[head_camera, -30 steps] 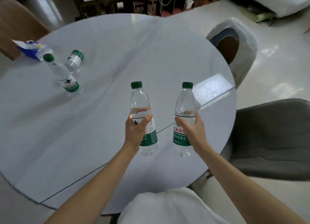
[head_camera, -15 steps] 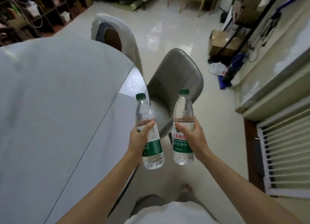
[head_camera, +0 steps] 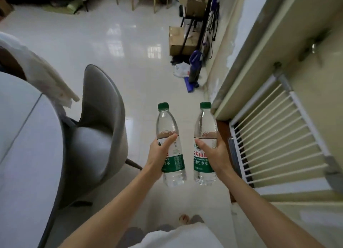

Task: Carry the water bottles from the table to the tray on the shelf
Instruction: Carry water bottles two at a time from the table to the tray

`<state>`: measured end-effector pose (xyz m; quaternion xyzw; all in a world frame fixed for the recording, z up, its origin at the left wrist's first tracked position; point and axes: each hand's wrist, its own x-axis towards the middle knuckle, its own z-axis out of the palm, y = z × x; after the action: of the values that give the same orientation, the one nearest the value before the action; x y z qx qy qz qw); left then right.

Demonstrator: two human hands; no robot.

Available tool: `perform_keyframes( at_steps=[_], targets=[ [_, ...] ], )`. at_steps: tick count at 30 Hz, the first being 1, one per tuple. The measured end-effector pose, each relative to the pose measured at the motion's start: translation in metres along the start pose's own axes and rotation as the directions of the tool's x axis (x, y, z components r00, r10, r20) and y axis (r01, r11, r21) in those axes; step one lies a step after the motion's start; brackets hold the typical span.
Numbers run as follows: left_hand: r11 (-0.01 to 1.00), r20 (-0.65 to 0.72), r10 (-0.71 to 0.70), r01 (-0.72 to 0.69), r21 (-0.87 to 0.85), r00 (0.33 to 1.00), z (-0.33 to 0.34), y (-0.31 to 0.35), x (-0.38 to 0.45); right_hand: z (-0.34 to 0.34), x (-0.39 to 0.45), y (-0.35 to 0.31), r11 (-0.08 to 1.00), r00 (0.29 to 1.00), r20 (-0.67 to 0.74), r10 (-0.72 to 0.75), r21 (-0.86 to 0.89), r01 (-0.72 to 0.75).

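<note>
Both hands grip a bottle each: left hand [head_camera: 161, 154] wraps the left bottle [head_camera: 171, 145], right hand [head_camera: 216, 155] the right bottle [head_camera: 205, 145], upright and close together above the floor [head_camera: 130, 52]. Half a second ago they were by the table [head_camera: 24, 145]; now it sits far left, past the grey chair [head_camera: 98, 128]. A white rack [head_camera: 278, 136] (slatted) is just right. Arms reach forward

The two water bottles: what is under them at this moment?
Under the left bottle and the right bottle, each held upright in a hand, lies only glossy floor. No tray or shelf is visible; the hands cover part of each label.
</note>
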<state>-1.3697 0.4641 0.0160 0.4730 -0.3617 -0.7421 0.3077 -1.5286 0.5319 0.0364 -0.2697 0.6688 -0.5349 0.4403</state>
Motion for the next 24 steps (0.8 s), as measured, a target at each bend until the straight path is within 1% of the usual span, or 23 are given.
perform_keyframes(
  at_steps=[3, 5, 8, 10, 12, 15, 17, 19, 22, 24],
  targets=[
    [0.999, 0.024, -0.034, 0.034, 0.008, 0.999, 0.035, 0.005, 0.033, -0.026, 0.046, -0.011, 1.000, 1.000, -0.020, 0.020, 0.016, -0.020],
    [0.999, 0.007, -0.025, 0.025, 0.021, 1.000, 0.047, 0.011, 0.061, -0.033, 0.082, -0.018, 0.999, 1.000, -0.008, 0.030, 0.030, -0.029],
    [0.999, -0.015, -0.018, 0.018, 0.036, 1.000, 0.054, 0.027, 0.115, -0.031, 0.139, -0.026, 0.996, 0.998, 0.004, 0.060, 0.065, -0.060],
    [1.000, -0.028, -0.020, 0.021, 0.024, 0.999, 0.056, 0.044, 0.159, -0.024, 0.182, -0.034, 0.993, 0.998, -0.013, 0.066, 0.094, -0.065],
    [1.000, -0.032, -0.008, 0.009, 0.029, 0.999, 0.060, 0.069, 0.205, -0.015, 0.223, -0.047, 0.993, 0.998, -0.035, 0.060, 0.103, -0.056],
    [0.999, 0.003, 0.003, -0.003, 0.047, 1.000, 0.065, 0.115, 0.272, 0.001, 0.283, -0.078, 0.993, 0.996, -0.064, 0.060, 0.110, -0.053],
    [0.998, 0.026, 0.018, -0.019, 0.054, 1.000, 0.069, 0.149, 0.313, 0.011, 0.326, -0.103, 0.996, 0.997, -0.070, 0.033, 0.089, -0.026],
    [0.996, 0.034, 0.047, -0.050, 0.068, 0.998, 0.071, 0.181, 0.351, 0.023, 0.369, -0.126, 0.998, 0.998, -0.063, 0.004, 0.063, 0.000],
    [0.996, 0.020, 0.064, -0.065, 0.063, 0.998, 0.066, 0.224, 0.403, 0.045, 0.432, -0.151, 0.996, 0.999, -0.037, 0.018, 0.092, -0.014],
    [0.996, -0.006, 0.076, -0.076, 0.052, 0.997, 0.059, 0.252, 0.441, 0.063, 0.481, -0.166, 0.996, 1.000, -0.007, 0.022, 0.081, -0.021]
  ],
)
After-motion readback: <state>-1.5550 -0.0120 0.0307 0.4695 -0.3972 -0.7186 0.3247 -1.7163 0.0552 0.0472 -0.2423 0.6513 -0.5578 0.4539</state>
